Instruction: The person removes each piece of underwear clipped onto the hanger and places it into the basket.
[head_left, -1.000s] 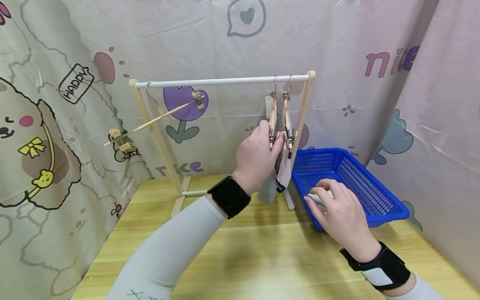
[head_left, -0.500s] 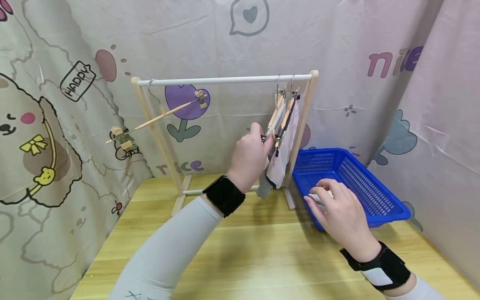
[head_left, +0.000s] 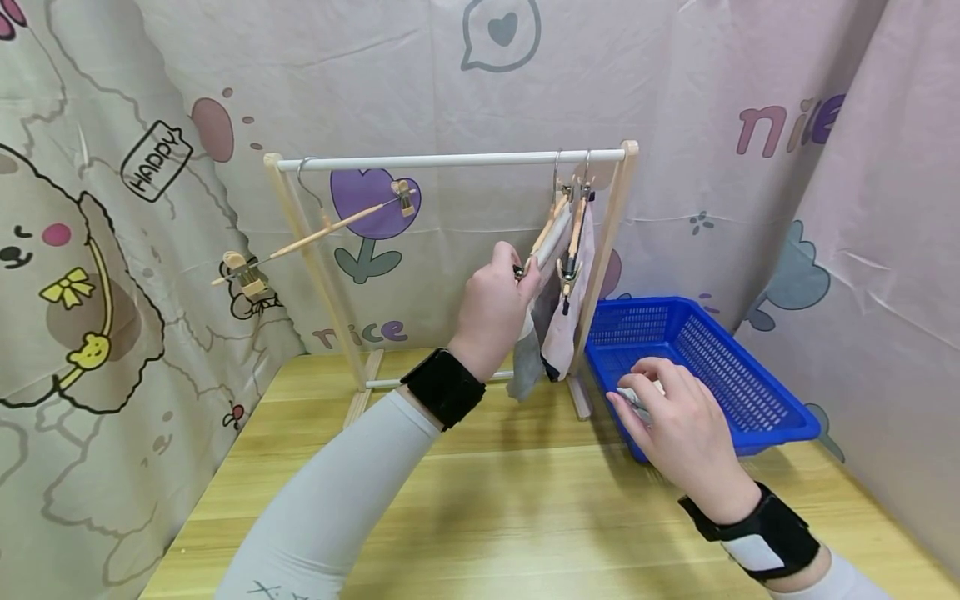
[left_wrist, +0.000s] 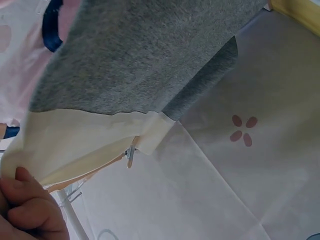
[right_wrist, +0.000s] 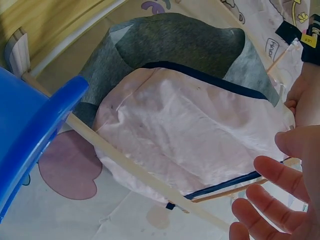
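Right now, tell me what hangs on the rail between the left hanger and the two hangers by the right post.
Nothing: the head view shows bare rail between the left hanger and the two right hangers.

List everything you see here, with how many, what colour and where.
Drying rack: one, wood with white rail, back of table.
Clip hangers: three, wooden; one empty hanger at rail's left end, two at right end.
Grey garment: one, on a right-end hanger.
Pink garment: one, navy trim, beside it.
Basket: one, blue, table's right.
Table: one, light wood.
Curtains: cartoon print, around.
Left hand: grips grey garment's hanger.
Right hand: at basket's rim.
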